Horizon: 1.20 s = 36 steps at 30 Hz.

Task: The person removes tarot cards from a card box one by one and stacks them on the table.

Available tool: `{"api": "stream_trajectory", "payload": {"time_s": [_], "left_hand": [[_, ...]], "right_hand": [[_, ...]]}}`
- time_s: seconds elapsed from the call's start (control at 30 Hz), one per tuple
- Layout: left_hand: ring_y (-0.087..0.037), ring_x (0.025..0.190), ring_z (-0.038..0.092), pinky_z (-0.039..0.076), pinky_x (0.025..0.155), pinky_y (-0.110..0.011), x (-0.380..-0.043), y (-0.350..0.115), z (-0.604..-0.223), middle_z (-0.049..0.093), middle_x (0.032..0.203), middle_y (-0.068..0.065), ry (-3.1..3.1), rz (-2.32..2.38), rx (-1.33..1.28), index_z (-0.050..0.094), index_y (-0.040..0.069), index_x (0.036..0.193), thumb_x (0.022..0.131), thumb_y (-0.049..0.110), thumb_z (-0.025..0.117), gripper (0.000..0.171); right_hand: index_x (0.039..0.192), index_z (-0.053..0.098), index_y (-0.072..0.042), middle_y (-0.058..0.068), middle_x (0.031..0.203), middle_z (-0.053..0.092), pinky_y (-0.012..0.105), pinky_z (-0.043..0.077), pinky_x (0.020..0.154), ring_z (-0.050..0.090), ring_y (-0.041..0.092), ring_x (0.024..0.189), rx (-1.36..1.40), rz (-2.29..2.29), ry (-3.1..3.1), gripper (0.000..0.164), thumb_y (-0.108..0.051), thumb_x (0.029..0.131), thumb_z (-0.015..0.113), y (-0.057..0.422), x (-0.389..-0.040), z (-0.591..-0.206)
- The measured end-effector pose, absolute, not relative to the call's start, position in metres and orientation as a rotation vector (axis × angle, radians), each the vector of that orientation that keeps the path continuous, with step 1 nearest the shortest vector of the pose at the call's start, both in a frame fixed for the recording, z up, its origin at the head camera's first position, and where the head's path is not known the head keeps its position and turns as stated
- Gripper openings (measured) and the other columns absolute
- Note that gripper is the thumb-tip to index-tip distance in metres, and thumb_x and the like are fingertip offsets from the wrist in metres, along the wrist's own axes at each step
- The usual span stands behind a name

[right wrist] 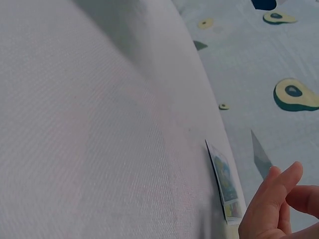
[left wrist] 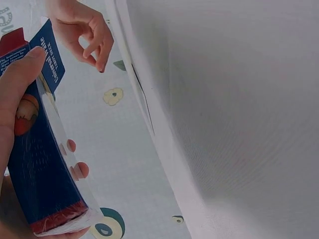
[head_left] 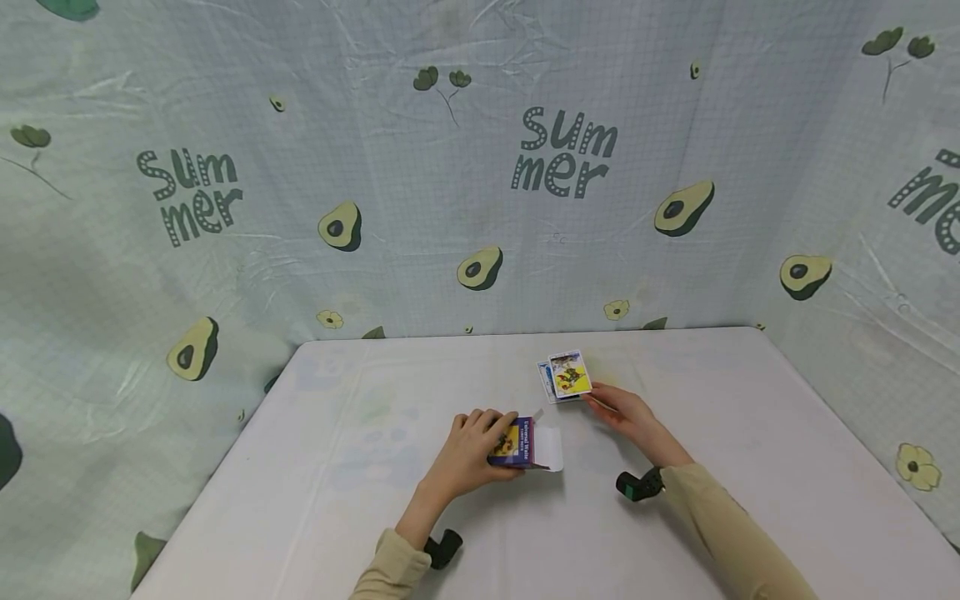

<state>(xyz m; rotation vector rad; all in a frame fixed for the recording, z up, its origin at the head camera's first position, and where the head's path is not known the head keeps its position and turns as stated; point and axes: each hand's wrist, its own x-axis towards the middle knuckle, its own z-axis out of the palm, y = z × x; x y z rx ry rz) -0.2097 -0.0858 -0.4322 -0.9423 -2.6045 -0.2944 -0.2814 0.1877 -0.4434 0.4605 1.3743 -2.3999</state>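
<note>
From where I stand, the left hand [head_left: 467, 454] is wrapped round the blue cardboard Universal Waite tarot box [head_left: 510, 443], crinkled clear film [left wrist: 89, 220] at one end, its white flap [head_left: 548, 450] probably turned rightward for easy access. Over the white table [head_left: 352, 500], the right hand [head_left: 628, 418] pinches a thin rectangular picture card [head_left: 570, 375] near its corner, perhaps keeping its face unobscured, partly covering a second card [head_left: 546, 383].
</note>
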Motion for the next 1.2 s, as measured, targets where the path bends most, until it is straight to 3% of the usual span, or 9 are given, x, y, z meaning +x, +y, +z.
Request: {"api": "stream_trajectory", "payload": {"time_s": [0.23, 0.4, 0.7, 1.2], "left_hand": [[-0.016, 0.098, 0.050, 0.037, 0.082, -0.037, -0.209, -0.085, -0.431, 0.055, 0.108, -0.001, -2.609, -0.299, -0.936, 0.046, 0.018, 0.129, 0.066, 0.052, 0.070, 0.076], [-0.016, 0.098, 0.050, 0.037, 0.082, -0.036, -0.209, -0.084, -0.431, 0.055, 0.108, 0.000, -2.611, -0.287, -0.935, 0.045, 0.018, 0.129, 0.066, 0.053, 0.070, 0.076], [-0.015, 0.096, 0.050, 0.037, 0.081, -0.036, -0.210, -0.084, -0.431, 0.055, 0.107, 0.000, -2.596, -0.291, -0.945, 0.047, 0.017, 0.128, 0.066, 0.052, 0.071, 0.075], [-0.016, 0.096, 0.050, 0.037, 0.079, -0.036, -0.210, -0.083, -0.431, 0.055, 0.107, -0.001, -2.587, -0.296, -0.954, 0.047, 0.016, 0.128, 0.066, 0.052, 0.071, 0.075]], "right_hand": [[0.138, 0.023, 0.002, 0.003, 0.079, 0.061, 0.017, 0.047, 0.081, 0.062, 0.008, 0.076, 0.446, -2.417, 1.339, 0.053, -0.002, 0.090, 0.045, 0.189, -0.283, -0.447], [0.134, 0.029, 0.003, 0.003, 0.076, 0.063, 0.017, 0.048, 0.078, 0.063, 0.008, 0.074, 0.454, -2.393, 1.379, 0.047, -0.003, 0.090, 0.046, 0.189, -0.286, -0.449], [0.137, 0.026, 0.004, 0.000, 0.072, 0.065, 0.016, 0.049, 0.074, 0.063, 0.005, 0.072, 0.461, -2.326, 1.481, 0.053, -0.005, 0.090, 0.048, 0.186, -0.291, -0.452], [0.133, 0.035, 0.007, -0.001, 0.065, 0.063, 0.017, 0.050, 0.067, 0.063, 0.006, 0.065, 0.560, -2.230, 1.673, 0.046, -0.004, 0.090, 0.047, 0.181, -0.301, -0.457]]}}
